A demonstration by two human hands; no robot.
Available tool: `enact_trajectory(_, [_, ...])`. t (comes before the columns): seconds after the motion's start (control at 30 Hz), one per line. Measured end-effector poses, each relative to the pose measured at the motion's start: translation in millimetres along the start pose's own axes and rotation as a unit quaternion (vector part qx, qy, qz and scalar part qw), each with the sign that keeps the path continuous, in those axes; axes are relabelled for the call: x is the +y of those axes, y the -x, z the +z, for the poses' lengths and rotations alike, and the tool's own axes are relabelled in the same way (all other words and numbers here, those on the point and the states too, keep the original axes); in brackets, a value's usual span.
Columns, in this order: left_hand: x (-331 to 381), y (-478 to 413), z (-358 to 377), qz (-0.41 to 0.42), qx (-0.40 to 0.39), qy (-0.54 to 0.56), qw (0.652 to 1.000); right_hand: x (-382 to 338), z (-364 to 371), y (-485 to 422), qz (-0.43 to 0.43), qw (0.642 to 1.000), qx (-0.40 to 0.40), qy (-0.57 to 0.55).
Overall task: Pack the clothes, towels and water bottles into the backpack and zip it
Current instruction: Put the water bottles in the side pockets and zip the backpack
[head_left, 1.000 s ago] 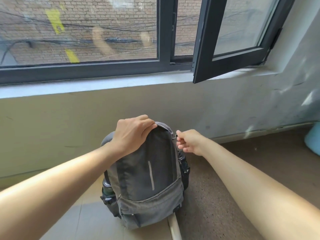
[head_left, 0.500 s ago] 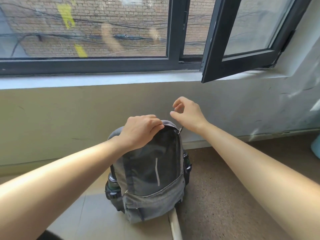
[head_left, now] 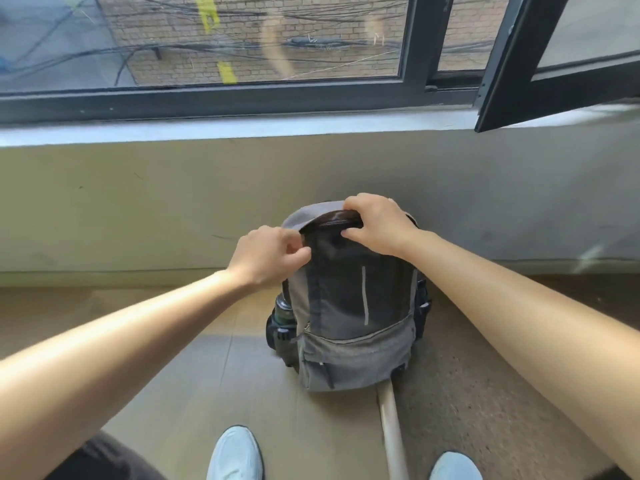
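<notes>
A grey and black backpack [head_left: 349, 317] stands upright on the floor against the wall below the window. My left hand [head_left: 266, 256] pinches the fabric at its upper left edge. My right hand [head_left: 375, 223] grips the top of the backpack, fingers curled over the rim and thumb on the front panel. A dark green water bottle [head_left: 284, 311] sits in the left side pocket. Something dark fills the right side pocket [head_left: 423, 308]. No clothes or towels are visible.
A pale wooden stick [head_left: 391, 427] lies on the floor in front of the backpack. My two light shoes [head_left: 235, 455] are at the bottom edge. An open dark window sash [head_left: 540, 64] juts inward at the upper right, above the sill.
My right hand came down from above the backpack's right shoulder onto its top rim. My left hand slid from the top to the upper left edge. The view tilted down, showing my shoes.
</notes>
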State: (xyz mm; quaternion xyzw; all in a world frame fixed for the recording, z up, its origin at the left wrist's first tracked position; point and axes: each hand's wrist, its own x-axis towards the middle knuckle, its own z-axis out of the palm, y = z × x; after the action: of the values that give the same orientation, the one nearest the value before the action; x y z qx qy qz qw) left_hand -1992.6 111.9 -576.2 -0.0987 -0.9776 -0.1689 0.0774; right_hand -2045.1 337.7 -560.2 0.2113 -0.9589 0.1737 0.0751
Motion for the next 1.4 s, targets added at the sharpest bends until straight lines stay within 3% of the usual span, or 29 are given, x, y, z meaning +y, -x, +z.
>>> enact_trajectory(0.1, [-25,28,42,-0.103,-0.150,-0.016,0.983,-4,13,-2,0.014,1.000,0.028,0.004])
enact_trajectory(0.17, [-37,40,70,-0.168,-0.208,0.008,0.964,-6,19,-1,0.021,0.999,0.039,0.001])
enact_trajectory(0.27, [-45,47,97,-0.247,-0.233,0.146,0.929,-6,19,0,0.026,0.999,0.038,0.000])
enact_trajectory(0.33, [-42,50,106,-0.300,-0.265,0.259,0.879,-5,19,2,0.027,0.999,0.038,-0.008])
enact_trajectory(0.4, [-38,49,110,-0.318,-0.290,0.306,0.849,-4,18,4,0.028,0.999,0.038,-0.013])
enact_trajectory(0.57, [-30,46,116,-0.331,-0.284,0.365,0.822,-1,16,4,0.027,0.999,0.033,-0.020])
enact_trajectory(0.93, [-22,41,106,-0.348,-0.331,0.333,0.812,4,8,3,0.044,0.997,0.009,-0.061])
enact_trajectory(1.13, [-10,36,101,-0.361,-0.239,0.400,0.808,10,0,1,0.067,0.992,-0.005,-0.110])
enact_trajectory(1.4, [7,-4,57,-0.304,-0.079,0.568,0.761,12,-4,4,0.064,0.987,-0.003,-0.147])
